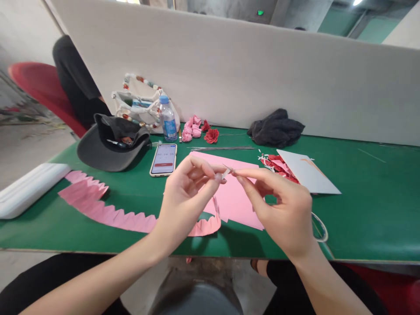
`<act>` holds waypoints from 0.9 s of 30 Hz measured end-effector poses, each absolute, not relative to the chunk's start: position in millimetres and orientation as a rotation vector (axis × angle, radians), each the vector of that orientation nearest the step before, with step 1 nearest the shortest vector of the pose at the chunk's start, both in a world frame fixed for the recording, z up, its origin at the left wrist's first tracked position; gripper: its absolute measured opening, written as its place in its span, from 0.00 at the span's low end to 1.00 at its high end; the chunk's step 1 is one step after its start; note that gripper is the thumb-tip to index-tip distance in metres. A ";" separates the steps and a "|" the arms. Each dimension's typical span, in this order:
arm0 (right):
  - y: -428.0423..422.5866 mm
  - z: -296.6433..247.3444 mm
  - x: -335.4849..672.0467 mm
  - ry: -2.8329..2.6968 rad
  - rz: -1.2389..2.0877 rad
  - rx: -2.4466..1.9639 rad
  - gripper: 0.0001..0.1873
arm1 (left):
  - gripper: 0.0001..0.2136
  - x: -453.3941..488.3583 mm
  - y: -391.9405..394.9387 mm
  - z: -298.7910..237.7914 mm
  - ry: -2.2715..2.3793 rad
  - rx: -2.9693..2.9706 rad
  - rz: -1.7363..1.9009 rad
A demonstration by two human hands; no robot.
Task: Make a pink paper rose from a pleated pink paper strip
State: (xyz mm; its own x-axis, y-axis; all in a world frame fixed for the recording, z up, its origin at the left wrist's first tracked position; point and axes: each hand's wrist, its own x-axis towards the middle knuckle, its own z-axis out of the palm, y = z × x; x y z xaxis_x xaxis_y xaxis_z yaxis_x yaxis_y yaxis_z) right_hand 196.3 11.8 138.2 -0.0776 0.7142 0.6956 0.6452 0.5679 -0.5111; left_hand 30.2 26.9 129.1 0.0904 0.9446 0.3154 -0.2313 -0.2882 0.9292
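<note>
My left hand [188,192] and my right hand [282,205] meet above the green table [367,210], both pinched on a small pale strip [227,171] held between their fingertips. Just below them lies a pink paper sheet [236,192]. A long pink strip cut with zigzag teeth [98,205] runs from the left under my left hand and curls near the front edge. What looks like a scissors loop [320,227] shows by my right wrist.
A phone [163,159] with its screen lit, a dark cap [111,142], a water bottle [168,118], a white bag [138,107], pink and red paper flowers [198,129], thin wires [223,148], red scraps [278,166], a white card [308,175] and a dark cloth [275,128] lie around. A white divider [262,74] closes the back.
</note>
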 end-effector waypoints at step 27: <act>9.1 139.7 191.3 -1.729 -0.132 -1.131 0.06 | 0.05 33.5 26.1 117.7 0.676 1.449 1.489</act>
State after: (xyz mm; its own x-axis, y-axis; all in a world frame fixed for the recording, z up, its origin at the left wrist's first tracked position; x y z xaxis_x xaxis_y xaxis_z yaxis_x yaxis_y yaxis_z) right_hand 191.3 9.1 139.7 -0.0381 0.6187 0.7847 0.7308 0.5528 -0.4004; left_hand 33.5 26.1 117.7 0.1169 0.8805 0.4594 -0.2332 -0.4253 0.8745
